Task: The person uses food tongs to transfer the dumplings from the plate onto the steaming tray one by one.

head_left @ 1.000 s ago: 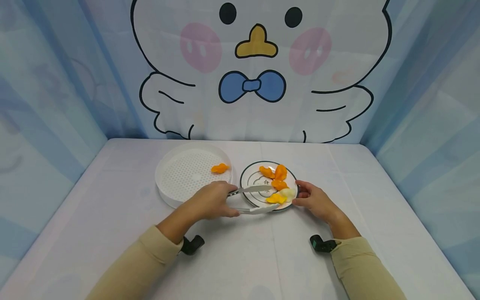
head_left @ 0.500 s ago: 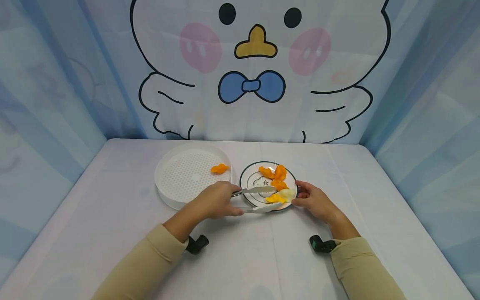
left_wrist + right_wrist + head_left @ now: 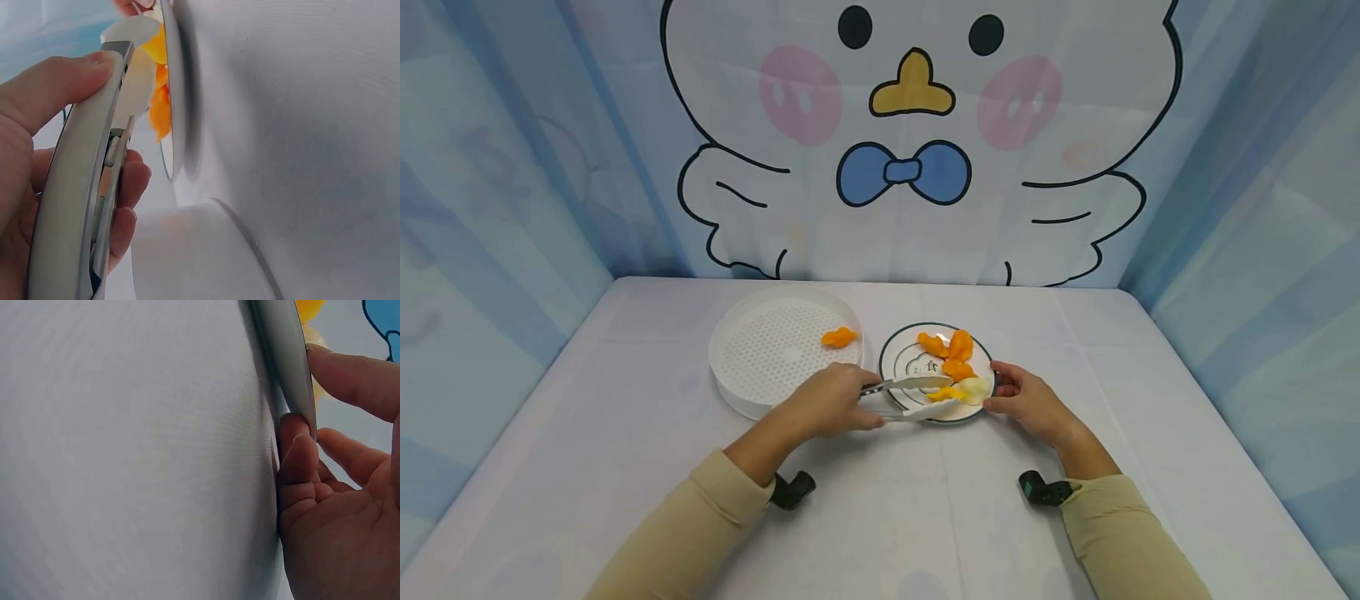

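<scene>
My left hand (image 3: 833, 402) holds a pair of tongs (image 3: 69, 187), thumb on one arm and fingers round the other. The tong tips lie over the plate (image 3: 897, 354), either side of a yellow piece (image 3: 946, 394); whether both touch it I cannot tell. A pale piece (image 3: 975, 389) sits beside it, and several orange pieces (image 3: 960, 344) lie farther back on the plate. With my right hand (image 3: 1030, 404) I grip the plate's right rim. In the right wrist view, fingers (image 3: 297, 456) reach under the plate's raised edge while other digits touch its upper side.
Left of the plate stands a white round tray (image 3: 760, 350) with a perforated base and low wall, holding one orange piece (image 3: 838, 337). Both rest on a white-covered table (image 3: 880, 517). A printed cloth (image 3: 902, 242) hangs behind, with blue curtains at the sides.
My left hand shifted slightly right, and the tong arms drew closer together. The yellow piece moved a little left, away from the pale piece. My right hand stays at the rim.
</scene>
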A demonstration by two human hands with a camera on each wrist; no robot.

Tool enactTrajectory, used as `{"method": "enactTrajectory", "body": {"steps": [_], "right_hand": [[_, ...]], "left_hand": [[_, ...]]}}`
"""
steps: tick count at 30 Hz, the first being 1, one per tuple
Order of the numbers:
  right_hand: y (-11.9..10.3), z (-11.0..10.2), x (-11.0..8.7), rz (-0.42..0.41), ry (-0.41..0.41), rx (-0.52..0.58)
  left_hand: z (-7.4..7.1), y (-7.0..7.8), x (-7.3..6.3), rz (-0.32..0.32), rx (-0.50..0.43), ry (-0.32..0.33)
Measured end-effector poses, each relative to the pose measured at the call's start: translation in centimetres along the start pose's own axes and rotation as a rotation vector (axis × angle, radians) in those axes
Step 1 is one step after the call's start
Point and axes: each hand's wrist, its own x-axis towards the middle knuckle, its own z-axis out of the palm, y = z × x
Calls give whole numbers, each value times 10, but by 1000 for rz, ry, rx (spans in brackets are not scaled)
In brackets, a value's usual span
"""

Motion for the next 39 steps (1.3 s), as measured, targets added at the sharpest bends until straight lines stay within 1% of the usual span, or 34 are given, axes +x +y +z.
{"method": "enactTrajectory", "body": {"steps": [4, 14, 21, 25, 30, 33, 39], "right_hand": [[0, 0, 0, -13, -3, 1], [2, 0, 2, -9, 1, -9], [1, 0, 0, -10, -1, -7], [1, 0, 0, -8, 1, -7], [1, 0, 0, -4, 4, -9], [2, 0, 0, -8, -1, -7], [3, 0, 1, -6, 2, 4]], "left_hand": [[-2, -1, -2, -1, -14, 4], [-5, -3, -6, 16, -30, 15], [-8, -5, -8, 33, -32, 46], [-10, -6, -9, 34, -31, 53], [-15, -7, -13, 25, -57, 80], [-20, -8, -15, 33, -63, 102], [-29, -17, -24, 43, -58, 150]]}}
